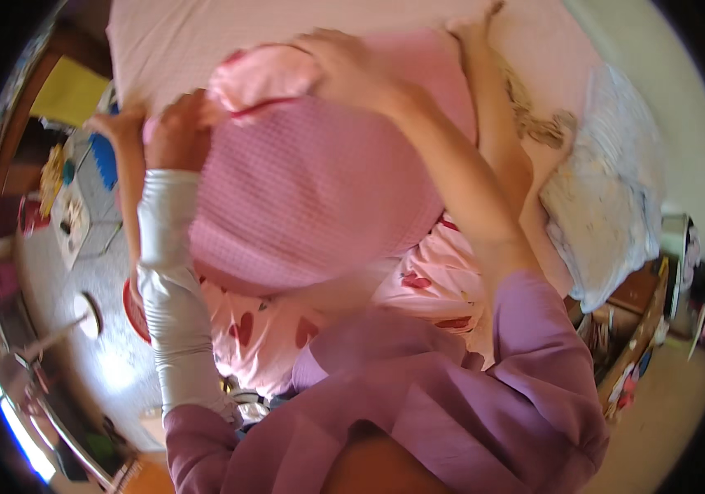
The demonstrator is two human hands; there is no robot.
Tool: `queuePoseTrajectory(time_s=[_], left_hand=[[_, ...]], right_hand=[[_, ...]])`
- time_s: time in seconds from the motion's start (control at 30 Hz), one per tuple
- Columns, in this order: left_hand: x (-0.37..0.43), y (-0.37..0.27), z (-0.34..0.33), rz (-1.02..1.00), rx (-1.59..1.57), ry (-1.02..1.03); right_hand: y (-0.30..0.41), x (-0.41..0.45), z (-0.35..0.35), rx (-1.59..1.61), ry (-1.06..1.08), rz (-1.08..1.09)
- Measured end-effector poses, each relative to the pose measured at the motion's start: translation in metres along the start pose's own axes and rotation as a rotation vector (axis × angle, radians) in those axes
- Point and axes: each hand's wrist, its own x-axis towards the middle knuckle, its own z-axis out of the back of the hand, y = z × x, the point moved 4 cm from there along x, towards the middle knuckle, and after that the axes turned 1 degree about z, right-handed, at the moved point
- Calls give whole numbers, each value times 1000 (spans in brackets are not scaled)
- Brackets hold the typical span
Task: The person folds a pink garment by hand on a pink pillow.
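A large pink waffle-textured cloth piece [303, 191], rounded and padded-looking, lies across the lap. At its far left corner, my left hand [176, 129] has its fingers curled over the edge; a white sleeve covers that forearm. My right hand [343, 71] grips a bunched part of shiny light-pink fabric with red edging [266, 77] over the far edge of the waffle piece. Both hands are somewhat blurred. More light-pink fabric with red hearts [244, 327] spreads beneath the waffle piece, near the purple top.
A pink-sheeted bed [204, 31] lies beyond. Bare legs and feet show at both sides. Towards the right are a beige cord-like bundle [531, 120] and a pale pillow-like bundle [606, 204]. At left, a pedestal fan [87, 315] and a blue object [103, 160] are visible.
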Motion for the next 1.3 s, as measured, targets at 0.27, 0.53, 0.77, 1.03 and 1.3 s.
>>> queuePoseTrajectory(time_s=[0.27, 0.53, 0.77, 1.03, 1.3], left_hand=[[-3, 24, -125, 390, 200, 191], [-37, 32, -81, 219, 166, 351], [-123, -87, -6, 120, 77, 464], [-166, -143, 40, 39, -290, 873], [-32, -106, 82, -22, -226, 44]], right_hand=[[-68, -28, -109, -354, -249, -200], [-11, -34, -85, -89, -10, -264], [106, -126, 6, 141, 104, -283], [124, -199, 1, 244, 322, -204], [81, -100, 69, -44, 0, -106]])
